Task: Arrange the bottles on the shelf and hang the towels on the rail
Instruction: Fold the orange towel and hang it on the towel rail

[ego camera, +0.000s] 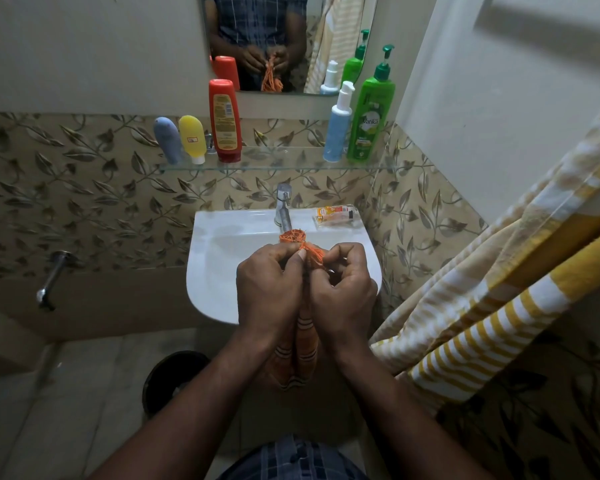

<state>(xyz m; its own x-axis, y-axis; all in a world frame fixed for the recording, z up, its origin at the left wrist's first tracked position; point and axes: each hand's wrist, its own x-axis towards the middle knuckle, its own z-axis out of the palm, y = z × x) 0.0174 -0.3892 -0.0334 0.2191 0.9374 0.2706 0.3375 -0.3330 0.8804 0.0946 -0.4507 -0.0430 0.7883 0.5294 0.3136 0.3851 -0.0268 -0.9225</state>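
My left hand [269, 289] and my right hand [343, 289] both pinch the fringed top edge of an orange towel [300, 351], held together over the front of the white sink [219, 271]. The towel hangs down between my wrists. On the glass shelf [278, 161] stand a grey-blue tube [168, 140], a yellow tube [192, 138], a red bottle [225, 121], a light blue pump bottle [337, 128] and a green pump bottle [371, 116]. A yellow and white striped towel [492, 299] hangs at the right.
A mirror [284, 39] above the shelf reflects my hands and the bottles. A chrome tap [283, 206] rises behind the basin, with a small orange packet [335, 215] on the rim. A wall tap [51, 278] sticks out at left; a dark bin [174, 379] stands below.
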